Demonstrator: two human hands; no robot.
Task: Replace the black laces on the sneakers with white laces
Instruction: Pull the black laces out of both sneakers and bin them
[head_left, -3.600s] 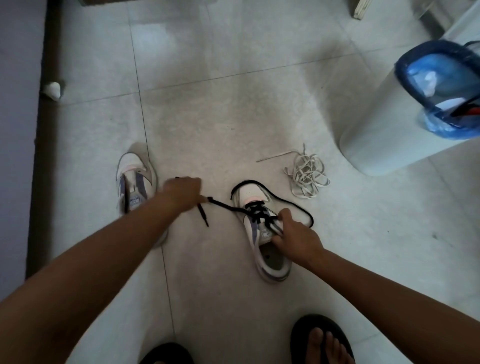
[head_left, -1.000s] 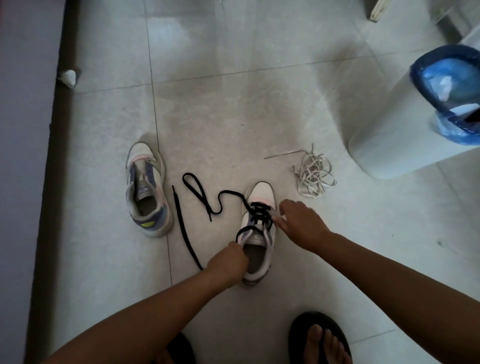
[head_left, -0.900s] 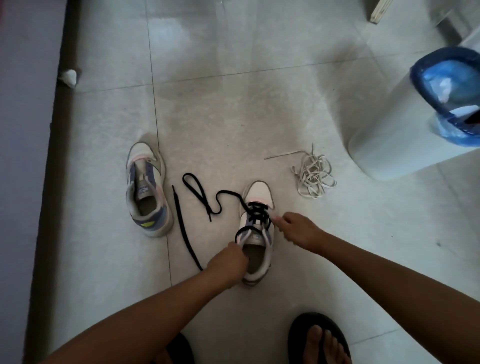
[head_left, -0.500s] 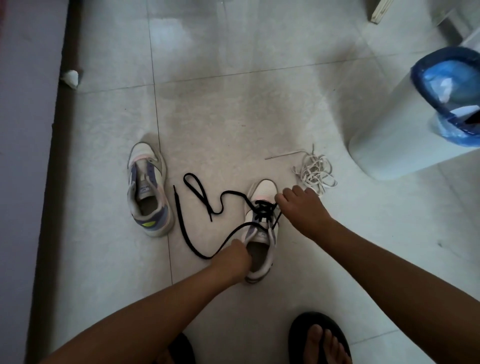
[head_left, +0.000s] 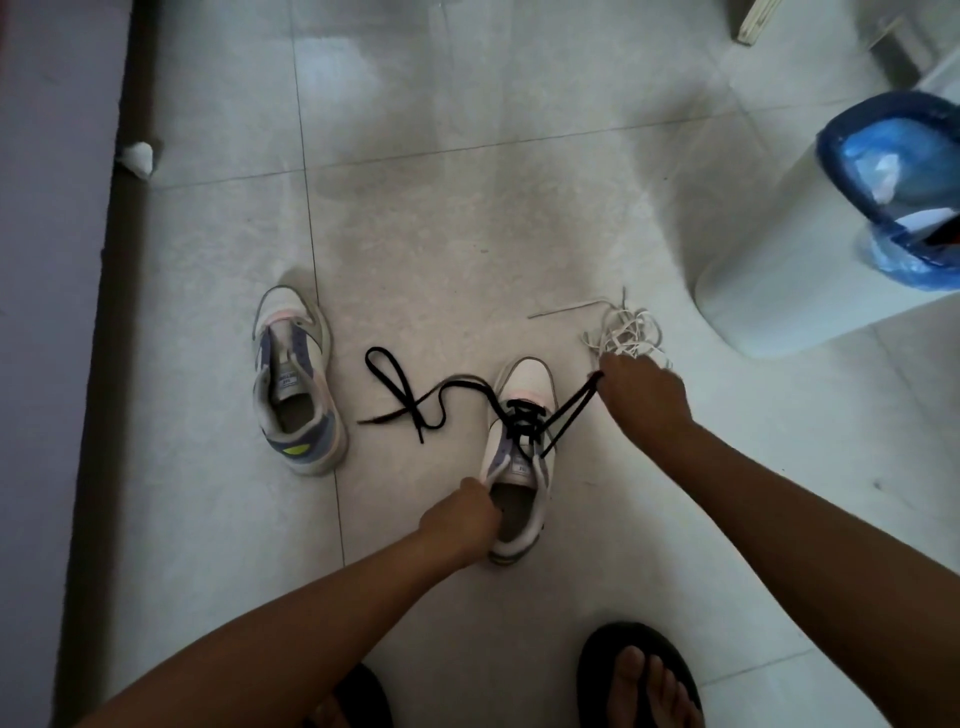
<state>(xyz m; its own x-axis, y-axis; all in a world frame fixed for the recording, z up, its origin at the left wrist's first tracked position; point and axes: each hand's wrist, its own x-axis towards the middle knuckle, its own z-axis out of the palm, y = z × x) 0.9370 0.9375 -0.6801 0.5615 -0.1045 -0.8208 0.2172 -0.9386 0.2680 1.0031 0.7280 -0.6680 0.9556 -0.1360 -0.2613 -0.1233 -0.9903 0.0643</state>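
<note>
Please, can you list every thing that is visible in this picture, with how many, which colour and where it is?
sneaker with black lace: 1, white and purple, floor centre
black lace: 1, black, partly threaded, rest trailing left on floor
unlaced sneaker: 1, white and purple, floor left
white laces: 1 bundle, white, floor beyond right hand
bin: 1, white, blue liner, right
crumpled paper: 1, white, by left wall
sandals: 2, black, on feet, bottom
left hand: grips sneaker's heel opening
right hand: pulls lace loop
</note>
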